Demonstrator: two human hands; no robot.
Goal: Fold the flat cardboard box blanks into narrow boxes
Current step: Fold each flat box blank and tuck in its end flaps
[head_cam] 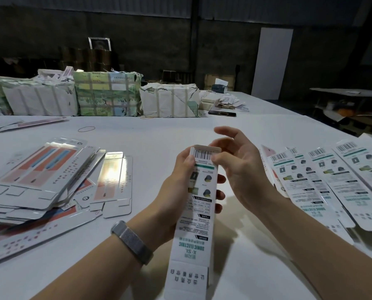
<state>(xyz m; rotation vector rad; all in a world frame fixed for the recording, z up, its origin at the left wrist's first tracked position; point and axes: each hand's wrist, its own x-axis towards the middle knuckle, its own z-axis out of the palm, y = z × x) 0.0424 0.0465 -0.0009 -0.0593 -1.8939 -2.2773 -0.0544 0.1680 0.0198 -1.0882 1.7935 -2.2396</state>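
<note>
Our left hand point(181, 169) grips the box point(197, 204) near its far end, above the counter point(159, 135). Our right hand point(239, 167) is loosely open with its thumb on the barcode, nearest the raised top flap point(207, 148). The box runs lengthwise away from us.

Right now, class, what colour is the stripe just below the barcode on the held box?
Green stripe, seen in the head view.

box point(197, 204): printed matt cardboard | flat blanks point(51, 174): glossy cardboard | wristband point(131, 242): woven metal mesh | table point(159, 131): smooth white
</note>
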